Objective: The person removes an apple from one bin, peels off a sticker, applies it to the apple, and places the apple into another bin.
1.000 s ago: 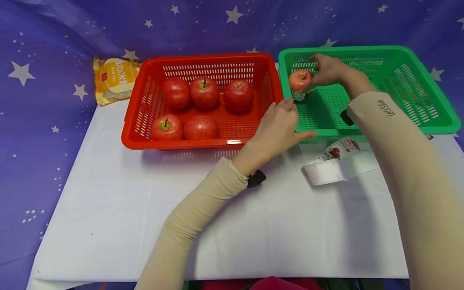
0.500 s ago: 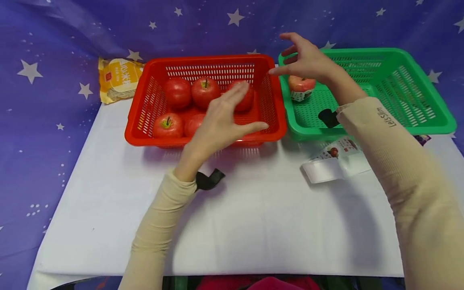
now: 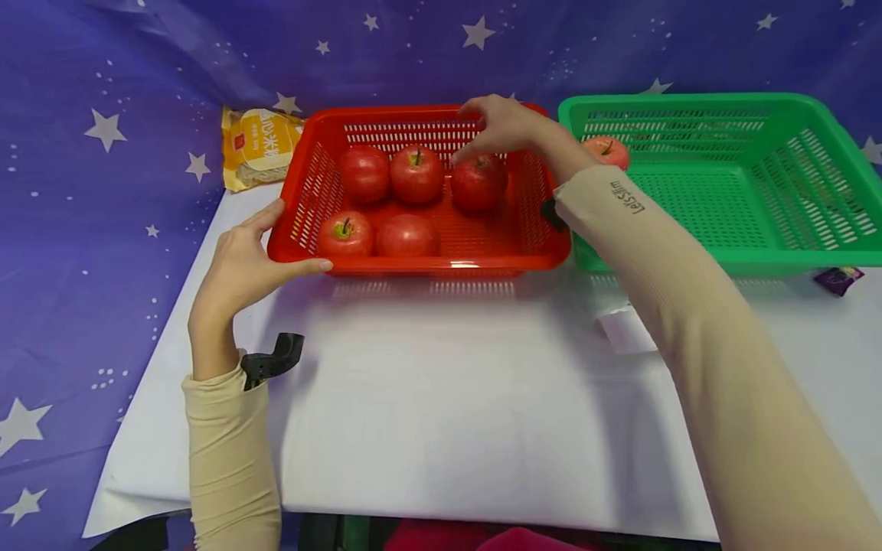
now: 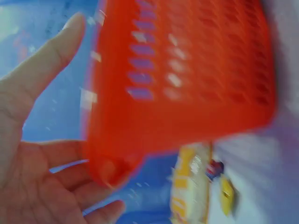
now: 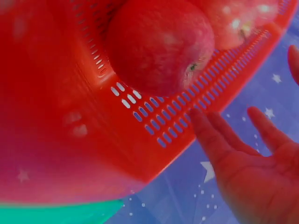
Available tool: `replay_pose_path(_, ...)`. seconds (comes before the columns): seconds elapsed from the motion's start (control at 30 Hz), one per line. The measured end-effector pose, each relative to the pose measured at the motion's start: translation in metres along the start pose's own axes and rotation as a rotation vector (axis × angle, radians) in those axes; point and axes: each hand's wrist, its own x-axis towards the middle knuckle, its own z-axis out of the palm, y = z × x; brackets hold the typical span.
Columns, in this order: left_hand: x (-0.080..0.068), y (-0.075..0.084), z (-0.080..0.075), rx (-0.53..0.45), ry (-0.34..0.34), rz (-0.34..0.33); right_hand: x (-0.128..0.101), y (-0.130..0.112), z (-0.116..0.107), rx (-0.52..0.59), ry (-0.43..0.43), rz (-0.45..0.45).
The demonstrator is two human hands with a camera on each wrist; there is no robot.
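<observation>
A red basket (image 3: 441,264) holds several red apples (image 3: 408,236). At its left front corner is my left hand (image 3: 237,264), thumb and fingers spread at the rim. In the left wrist view, the thumb stands off from the basket wall and the fingertips lie close behind the rim. My right hand (image 3: 506,126) is over the basket's back right part, fingers apart. Below it sits the back right apple (image 3: 478,184). The right wrist view shows those fingers relaxed beside the perforated wall, nothing between them.
A green basket (image 3: 730,260) stands to the right, with one apple (image 3: 608,151) in its left end. A yellow bag (image 3: 262,149) lies behind the red basket's left side. White packaging (image 3: 627,329) is partly hidden by the right arm; a small purple packet (image 3: 838,280) lies farther right.
My left hand has moved left from between the two baskets to the red basket's left corner. My right hand has left the green basket's apple and moved over the red basket.
</observation>
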Motion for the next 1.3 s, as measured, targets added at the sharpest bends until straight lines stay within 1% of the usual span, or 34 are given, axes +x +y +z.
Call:
replay_pose_path(0.1,0.001,-0.009,0.001,-0.011,-0.02,-0.022,0.014,-0.006,0.003,-0.082,-0.093,0.077)
replay_pose_path(0.23,0.003,-0.012,0.002,-0.026,-0.024,-0.036,0.026,-0.01,0.009,-0.148,-0.207,0.239)
replay_pose_path(0.27,0.003,-0.012,0.002,-0.028,-0.023,-0.038,0.028,-0.01,0.01,-0.161,-0.235,0.268)
replay_pose_path(0.33,0.003,-0.012,0.002,-0.028,-0.021,-0.042,0.03,-0.011,0.012,-0.204,-0.286,0.305)
replay_pose_path(0.43,0.004,-0.011,0.002,-0.033,-0.013,-0.043,0.03,-0.013,0.013,-0.279,-0.339,0.301)
replay_pose_path(0.5,0.004,-0.011,0.002,-0.032,-0.01,-0.042,0.028,-0.015,0.014,-0.312,-0.336,0.322)
replay_pose_path(0.6,0.005,-0.012,0.002,-0.038,-0.007,-0.04,0.026,-0.019,0.018,-0.299,-0.287,0.401)
replay_pose_path(0.7,0.004,-0.013,0.003,-0.044,-0.009,-0.04,0.025,-0.021,0.025,-0.288,-0.233,0.445)
replay_pose_path(0.8,0.003,-0.013,0.003,-0.042,-0.006,-0.043,0.027,-0.021,0.032,-0.32,-0.207,0.409)
replay_pose_path(0.93,0.003,-0.012,0.003,-0.038,-0.001,-0.042,0.028,-0.017,0.032,-0.38,-0.196,0.334)
replay_pose_path(1.0,0.003,-0.012,0.003,-0.04,0.0,-0.043,0.028,-0.017,0.029,-0.377,-0.208,0.324)
replay_pose_path(1.1,0.003,-0.011,0.003,-0.05,0.0,-0.042,0.027,-0.017,0.021,-0.393,-0.238,0.284)
replay_pose_path(1.17,0.003,-0.012,0.003,-0.053,-0.001,-0.041,0.026,-0.018,0.016,-0.4,-0.251,0.233)
replay_pose_path(1.2,0.003,-0.012,0.002,-0.054,-0.003,-0.042,0.026,-0.018,0.013,-0.415,-0.252,0.191)
replay_pose_path(1.3,0.002,-0.012,0.002,-0.045,-0.011,-0.046,0.021,-0.017,0.009,-0.393,-0.212,0.092)
